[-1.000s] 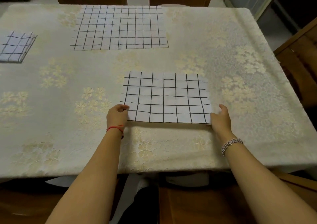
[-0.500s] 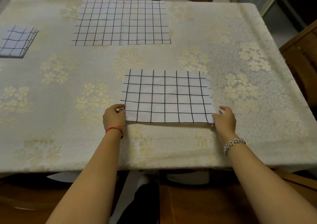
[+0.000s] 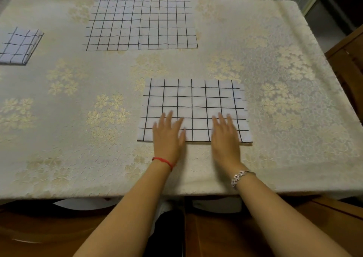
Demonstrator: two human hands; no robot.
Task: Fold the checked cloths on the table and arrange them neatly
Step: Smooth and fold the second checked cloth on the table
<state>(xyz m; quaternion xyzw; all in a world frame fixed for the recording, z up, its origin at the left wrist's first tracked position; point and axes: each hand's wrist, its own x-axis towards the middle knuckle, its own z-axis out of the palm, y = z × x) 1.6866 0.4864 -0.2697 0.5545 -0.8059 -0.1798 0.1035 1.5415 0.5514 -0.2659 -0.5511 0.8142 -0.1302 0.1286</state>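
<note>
**Three checked cloths, and my hands now flat on the nearest one**

Three cloths lie on the table (image 3: 59, 138), which I take in first because its pale flowered cover fills nearly the whole view. Next in size is the big cloth (image 3: 140, 23) at the far edge, spread open and not yet folded. Then comes the half-folded cloth (image 3: 194, 99) near me, a little right of centre, its long axis running left to right and its fold edge toward me, parallel with the table's near edge. Smallest is the folded cloth (image 3: 18, 45), set aside at the far left, well apart from the others.

What has changed: half a second ago I was pinching the near corners of the half-folded cloth. Now both hands have let go and moved inward onto it. My left hand (image 3: 169, 136) lies palm down with fingers spread, over the near left part; my right hand (image 3: 225, 132) lies the same way over the near right part. Both look blurred, so I judge they are sliding. Neither holds anything.

I read this as smoothing the first fold flat. That fold looks done and square, so the next move is probably a second fold across the long axis, bringing one short end over the other. The big cloth is left to do.
</note>
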